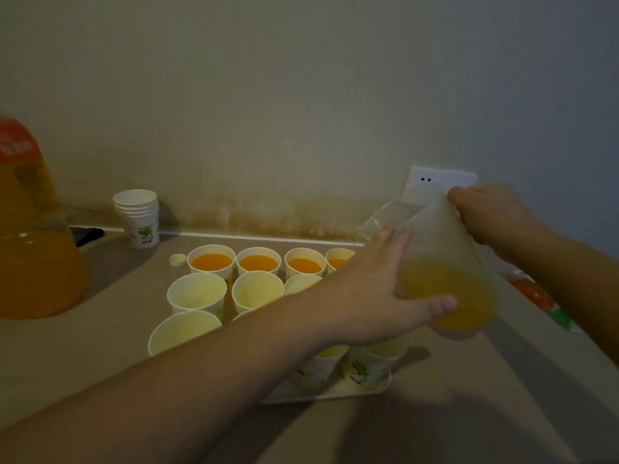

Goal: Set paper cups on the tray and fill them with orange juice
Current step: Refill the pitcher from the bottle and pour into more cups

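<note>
Four paper cups (258, 261) in the tray's (375, 390) back row hold orange juice; the nearer ones stand unfilled. Fingers of my left hand (385, 296) lie straight against the clear juice container (445, 289), thumb under it. My right hand (485, 209) pinches its top edge, tilting it.

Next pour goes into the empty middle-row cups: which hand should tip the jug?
Right. The right hand already grips the jug near its rim, while the left hand only steadies its side, fingers open.
</note>
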A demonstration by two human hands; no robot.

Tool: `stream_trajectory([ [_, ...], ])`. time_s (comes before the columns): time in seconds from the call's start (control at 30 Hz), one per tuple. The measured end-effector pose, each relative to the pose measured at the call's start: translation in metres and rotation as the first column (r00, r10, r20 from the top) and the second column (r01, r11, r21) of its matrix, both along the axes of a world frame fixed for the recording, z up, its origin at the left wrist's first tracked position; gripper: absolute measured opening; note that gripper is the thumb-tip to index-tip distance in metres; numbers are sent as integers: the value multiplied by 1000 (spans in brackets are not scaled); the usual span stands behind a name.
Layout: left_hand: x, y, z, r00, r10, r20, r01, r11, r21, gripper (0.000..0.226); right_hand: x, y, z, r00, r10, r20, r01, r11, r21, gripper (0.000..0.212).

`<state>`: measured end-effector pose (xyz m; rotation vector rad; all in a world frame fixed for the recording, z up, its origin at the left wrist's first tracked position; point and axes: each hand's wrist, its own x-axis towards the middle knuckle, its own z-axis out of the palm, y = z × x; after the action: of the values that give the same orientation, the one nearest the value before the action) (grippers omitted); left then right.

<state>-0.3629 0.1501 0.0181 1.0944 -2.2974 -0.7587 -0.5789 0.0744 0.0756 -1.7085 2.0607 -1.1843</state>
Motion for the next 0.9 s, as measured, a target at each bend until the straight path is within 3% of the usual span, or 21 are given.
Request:
stream_trajectory([
  [0.13,9,-6,15,1000,6,-10,-6,996,-88,90,3,9,5,999,15,37,-15,1000,-23,32],
  [0.27,18,-4,30,999,20,-36,-25,985,-173,82,12,20,16,951,18,307,23,991,-129,21],
  [0.43,36,7,46,995,46,-87,-68,962,-263,79,31,34,33,906,100,411,-25,982,-185,20],
  [0.67,68,35,66,990,103,-94,-130,922,-365,78,60,51,64,900,184,395,-89,965,-248,24],
  [0.9,101,60,62,991,132,-15,-130,936,-326,89,96,55,72,927,237,290,-179,961,-211,22],
])
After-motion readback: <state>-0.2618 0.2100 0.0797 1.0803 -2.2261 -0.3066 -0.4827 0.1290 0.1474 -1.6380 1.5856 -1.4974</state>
